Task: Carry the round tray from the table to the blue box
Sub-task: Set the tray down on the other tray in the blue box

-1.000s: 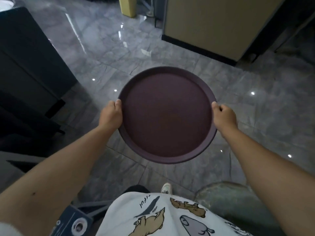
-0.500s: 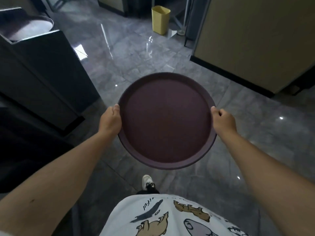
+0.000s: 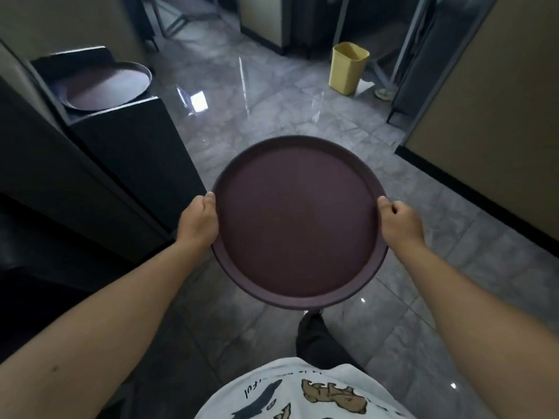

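A round dark-maroon tray (image 3: 298, 225) is held level in front of me, above the grey tiled floor. My left hand (image 3: 198, 222) grips its left rim, thumb on top. On the opposite rim my right hand (image 3: 399, 220) holds on the same way. The tray carries nothing. No blue box shows in the view.
A dark cabinet (image 3: 121, 152) stands close on my left, with another round tray (image 3: 106, 86) lying in its top. A yellow bin (image 3: 348, 68) sits on the floor (image 3: 272, 101) far ahead right. A beige partition (image 3: 490, 131) with a dark base lines the right side.
The view has lifted and moved forward along the aisle. The cabinet with the second tray and the yellow bin have come further into view. Both hands keep their grip on the tray.
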A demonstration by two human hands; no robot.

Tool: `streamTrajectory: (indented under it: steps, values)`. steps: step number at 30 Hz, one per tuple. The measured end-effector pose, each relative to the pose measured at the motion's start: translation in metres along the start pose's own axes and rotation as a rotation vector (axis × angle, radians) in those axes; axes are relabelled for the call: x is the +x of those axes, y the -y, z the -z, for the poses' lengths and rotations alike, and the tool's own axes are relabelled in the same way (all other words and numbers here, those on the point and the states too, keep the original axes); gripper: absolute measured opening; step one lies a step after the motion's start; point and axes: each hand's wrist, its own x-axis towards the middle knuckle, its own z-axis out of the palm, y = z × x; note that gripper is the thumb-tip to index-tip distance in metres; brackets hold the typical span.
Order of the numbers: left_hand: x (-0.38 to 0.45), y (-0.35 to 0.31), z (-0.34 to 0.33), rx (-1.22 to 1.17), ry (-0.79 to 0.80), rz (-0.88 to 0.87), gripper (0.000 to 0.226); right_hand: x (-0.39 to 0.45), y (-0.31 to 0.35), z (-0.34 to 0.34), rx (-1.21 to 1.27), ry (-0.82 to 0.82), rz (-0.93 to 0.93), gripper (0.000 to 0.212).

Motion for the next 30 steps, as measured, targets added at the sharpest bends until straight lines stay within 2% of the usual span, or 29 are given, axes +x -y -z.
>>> streamTrajectory:
  steps: [13,30]
  values:
    - [0.21,-0.066,-0.017,-0.109,-0.189,0.24,0.049,0.286,0.162,-0.075,-0.062,0.216,0.201,0.05]
    - [0.503,-0.032,0.057,-0.02,-0.327,0.343,0.048,0.495,0.381,-0.286,-0.083,0.332,0.379,0.052]
